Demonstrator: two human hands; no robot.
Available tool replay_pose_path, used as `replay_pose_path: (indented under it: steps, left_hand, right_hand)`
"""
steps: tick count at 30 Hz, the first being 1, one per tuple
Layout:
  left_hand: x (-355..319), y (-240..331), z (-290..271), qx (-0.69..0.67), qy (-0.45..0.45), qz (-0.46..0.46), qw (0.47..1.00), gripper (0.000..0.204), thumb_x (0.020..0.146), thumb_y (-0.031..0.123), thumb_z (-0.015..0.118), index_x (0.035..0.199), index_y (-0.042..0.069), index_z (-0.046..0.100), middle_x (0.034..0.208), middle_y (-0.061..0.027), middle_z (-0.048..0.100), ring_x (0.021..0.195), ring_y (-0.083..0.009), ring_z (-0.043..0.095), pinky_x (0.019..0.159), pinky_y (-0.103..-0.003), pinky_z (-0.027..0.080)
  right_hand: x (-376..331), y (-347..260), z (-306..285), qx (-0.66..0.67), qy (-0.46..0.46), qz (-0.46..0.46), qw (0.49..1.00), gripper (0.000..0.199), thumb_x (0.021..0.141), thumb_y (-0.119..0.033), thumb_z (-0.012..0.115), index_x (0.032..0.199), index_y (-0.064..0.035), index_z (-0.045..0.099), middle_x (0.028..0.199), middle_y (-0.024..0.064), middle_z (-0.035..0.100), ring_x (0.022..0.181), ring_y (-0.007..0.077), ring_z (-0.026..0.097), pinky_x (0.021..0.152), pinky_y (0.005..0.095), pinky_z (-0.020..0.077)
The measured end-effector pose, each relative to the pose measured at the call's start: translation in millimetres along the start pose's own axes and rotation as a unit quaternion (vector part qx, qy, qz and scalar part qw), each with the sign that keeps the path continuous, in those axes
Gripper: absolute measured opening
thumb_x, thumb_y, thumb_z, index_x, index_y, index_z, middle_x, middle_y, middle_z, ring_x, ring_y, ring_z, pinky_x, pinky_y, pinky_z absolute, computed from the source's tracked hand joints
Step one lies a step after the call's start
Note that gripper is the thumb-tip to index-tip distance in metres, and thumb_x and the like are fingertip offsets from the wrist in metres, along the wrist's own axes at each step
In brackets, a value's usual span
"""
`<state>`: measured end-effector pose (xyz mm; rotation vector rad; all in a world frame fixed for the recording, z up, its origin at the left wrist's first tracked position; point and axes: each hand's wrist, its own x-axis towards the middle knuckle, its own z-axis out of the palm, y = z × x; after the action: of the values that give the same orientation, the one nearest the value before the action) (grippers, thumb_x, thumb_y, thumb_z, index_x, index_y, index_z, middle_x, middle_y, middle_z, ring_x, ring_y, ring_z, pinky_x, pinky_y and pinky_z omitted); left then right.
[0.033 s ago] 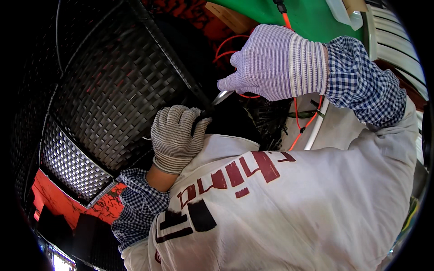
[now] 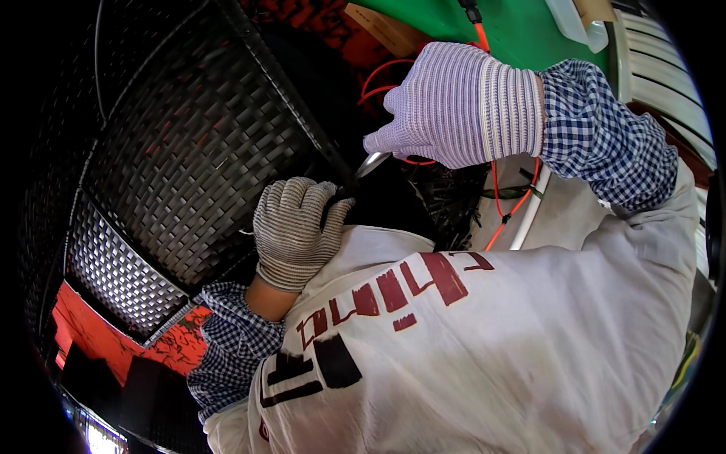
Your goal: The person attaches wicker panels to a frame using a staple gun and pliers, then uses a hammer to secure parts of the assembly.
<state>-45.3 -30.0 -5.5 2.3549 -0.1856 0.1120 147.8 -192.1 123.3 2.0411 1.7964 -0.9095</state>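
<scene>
A large black wicker piece (image 2: 204, 129), woven from flat glossy strips over a dark frame, fills the left side. My left hand (image 2: 296, 227), in a grey striped knit glove, is closed at its lower right corner, with a black edge between thumb and fingers. My right hand (image 2: 450, 106), in a pale purple striped glove, is closed around a shiny metal tool (image 2: 372, 163). Only a short, slightly curved metal part shows below the fist, its tip against the black frame close to my left hand. The tool's handle is hidden, so its kind is unclear.
Orange-red cord (image 2: 495, 234) loops behind my right hand, near a white pole (image 2: 533, 204). A green surface (image 2: 522, 34) is at the top, with a cardboard piece (image 2: 386, 29) beside it. Black strip scraps lie on the red floor (image 2: 178, 340).
</scene>
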Motion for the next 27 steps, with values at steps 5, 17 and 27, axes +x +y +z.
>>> replay_pose_path:
  steps: [5,17,27]
  left_hand:
    - [-4,-4,4,-0.016,0.012,0.009,1.000,0.027,0.072,0.018,0.087,0.092,0.008,0.071,0.088,-0.0088,0.065,0.079,-0.0273,0.064,0.069,-0.041,0.054]
    - [-8,-5,4,0.001,0.002,0.013,1.000,0.027,0.072,0.018,0.087,0.092,0.007,0.071,0.088,-0.0095,0.065,0.078,-0.0281,0.064,0.068,-0.040,0.053]
    - [-2,-6,3,-0.006,0.007,0.016,1.000,0.029,0.071,0.017,0.088,0.091,0.006,0.071,0.088,-0.0094,0.065,0.077,-0.0275,0.064,0.066,-0.040,0.053]
  right_hand:
    - [3,22,39,0.042,0.012,-0.055,0.998,0.031,0.096,-0.031,0.062,0.126,-0.0254,0.070,0.076,0.0050,0.064,0.059,0.0211,0.063,0.052,0.0360,0.0497]
    - [14,34,67,0.196,0.094,-0.068,0.974,0.027,0.094,-0.033,0.067,0.119,-0.0257,0.074,0.071,0.0033,0.063,0.061,0.0217,0.063,0.057,0.0371,0.0494]
    - [2,31,94,0.294,0.170,-0.046,0.940,0.026,0.091,-0.031,0.073,0.116,-0.0229,0.076,0.071,0.0033,0.064,0.059,0.0225,0.062,0.056,0.0355,0.0489]
